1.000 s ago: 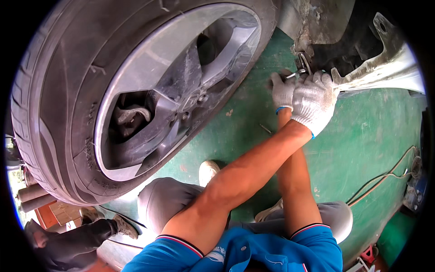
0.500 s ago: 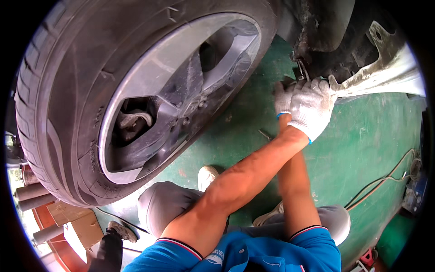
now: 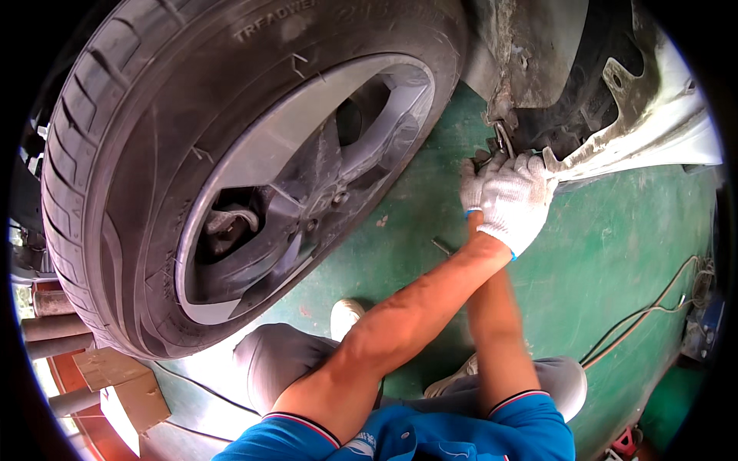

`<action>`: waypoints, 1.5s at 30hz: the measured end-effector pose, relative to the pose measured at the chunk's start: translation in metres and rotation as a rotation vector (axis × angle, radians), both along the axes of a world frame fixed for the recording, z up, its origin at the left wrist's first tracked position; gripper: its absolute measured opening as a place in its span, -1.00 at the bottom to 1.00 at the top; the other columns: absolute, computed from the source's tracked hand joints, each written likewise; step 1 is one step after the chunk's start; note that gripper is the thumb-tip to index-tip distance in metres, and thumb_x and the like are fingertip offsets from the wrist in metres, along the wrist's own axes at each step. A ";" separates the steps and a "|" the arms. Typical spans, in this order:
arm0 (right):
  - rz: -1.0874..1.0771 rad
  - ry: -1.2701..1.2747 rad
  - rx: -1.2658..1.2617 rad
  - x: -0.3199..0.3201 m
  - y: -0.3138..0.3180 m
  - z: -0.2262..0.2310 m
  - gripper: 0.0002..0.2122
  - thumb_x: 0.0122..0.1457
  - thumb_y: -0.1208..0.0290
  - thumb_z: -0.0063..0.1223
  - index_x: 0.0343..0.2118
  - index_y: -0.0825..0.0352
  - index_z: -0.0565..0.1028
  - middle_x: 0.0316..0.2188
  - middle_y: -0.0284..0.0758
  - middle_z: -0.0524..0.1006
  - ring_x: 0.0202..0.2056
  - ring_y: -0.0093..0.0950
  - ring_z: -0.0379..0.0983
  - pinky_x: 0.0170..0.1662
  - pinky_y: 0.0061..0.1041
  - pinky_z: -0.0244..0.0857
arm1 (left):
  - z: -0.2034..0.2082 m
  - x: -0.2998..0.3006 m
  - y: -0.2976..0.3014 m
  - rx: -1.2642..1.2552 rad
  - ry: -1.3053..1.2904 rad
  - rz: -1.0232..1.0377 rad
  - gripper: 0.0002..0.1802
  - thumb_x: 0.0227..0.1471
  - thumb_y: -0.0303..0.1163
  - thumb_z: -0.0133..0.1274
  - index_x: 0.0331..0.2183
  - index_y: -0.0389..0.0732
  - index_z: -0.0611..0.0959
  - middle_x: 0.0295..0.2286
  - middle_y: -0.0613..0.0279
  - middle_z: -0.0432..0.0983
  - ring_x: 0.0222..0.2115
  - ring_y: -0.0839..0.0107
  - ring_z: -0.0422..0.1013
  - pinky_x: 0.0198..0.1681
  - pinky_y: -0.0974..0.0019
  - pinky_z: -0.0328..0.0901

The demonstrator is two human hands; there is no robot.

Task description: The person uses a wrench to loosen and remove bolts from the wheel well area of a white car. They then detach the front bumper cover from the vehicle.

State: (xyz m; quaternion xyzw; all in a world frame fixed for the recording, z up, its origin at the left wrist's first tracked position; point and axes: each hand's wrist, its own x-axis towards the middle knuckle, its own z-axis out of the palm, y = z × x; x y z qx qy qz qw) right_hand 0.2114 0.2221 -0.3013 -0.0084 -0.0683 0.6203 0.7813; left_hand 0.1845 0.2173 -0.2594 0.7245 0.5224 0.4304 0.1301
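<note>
My left arm crosses over my right. Both hands wear white knit gloves and meet under the car's body, right of the wheel. My left hand [image 3: 513,198] is closed, its fingers curled around something beside a ragged bumper edge [image 3: 588,150]. Partly behind it, my right hand [image 3: 470,187] also looks closed, with most of its fingers hidden. A slim shiny metal piece [image 3: 503,138], perhaps the jaws of a tool, juts up from between the hands. It reaches a dirty, rusty lower corner of the liner panel [image 3: 501,106]. What the palms hold is hidden.
A big tyre [image 3: 131,192] on a grey alloy wheel [image 3: 307,173] fills the left. On the green floor [image 3: 607,238] lie a small metal rod [image 3: 441,247] and a hose [image 3: 626,315]. A cardboard box [image 3: 127,384] stands lower left. My bent knees frame the lower middle.
The view has shifted, so the wheel and car body sit lower in the picture. Both hands stay together at the same place by the bumper edge, with the left arm still crossed over the right.
</note>
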 end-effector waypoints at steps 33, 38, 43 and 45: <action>0.057 -1.033 -0.568 -0.026 0.037 -0.081 -0.70 0.27 0.34 0.13 -0.03 0.37 0.38 -0.18 -0.21 0.51 -0.16 -0.30 0.52 -0.23 -0.40 0.52 | -0.015 0.013 0.001 0.050 0.054 0.035 -0.60 0.05 -0.12 0.12 -0.24 -0.27 0.52 -0.29 0.01 0.53 -0.31 0.08 0.49 -0.05 -0.01 0.32; 0.204 -0.646 -0.304 -0.021 0.046 -0.066 -0.70 0.27 0.35 0.14 -0.03 0.36 0.39 -0.20 -0.20 0.51 -0.16 -0.31 0.53 -0.26 -0.43 0.52 | -0.007 0.013 0.001 0.077 0.052 0.030 -0.60 0.09 -0.12 0.13 -0.24 -0.29 0.55 -0.39 0.01 0.53 -0.37 0.04 0.51 -0.11 0.01 0.34; -0.040 -1.280 -0.662 -0.038 0.028 -0.054 -0.75 0.26 0.54 0.07 -0.03 0.43 0.38 -0.21 -0.17 0.52 -0.26 -0.35 0.55 -0.25 -0.45 0.56 | -0.008 0.007 -0.001 0.051 0.108 0.059 -0.64 0.09 -0.10 0.10 -0.30 -0.23 0.54 -0.37 0.05 0.53 -0.33 0.09 0.50 -0.10 0.02 0.32; 0.037 -1.224 -0.620 -0.039 0.026 -0.051 -0.74 0.26 0.55 0.07 -0.03 0.44 0.37 -0.20 -0.16 0.52 -0.27 -0.35 0.55 -0.26 -0.46 0.56 | -0.009 0.005 0.000 0.059 0.097 0.078 -0.64 0.08 -0.10 0.10 -0.31 -0.23 0.54 -0.37 0.06 0.53 -0.32 0.11 0.50 -0.12 0.02 0.32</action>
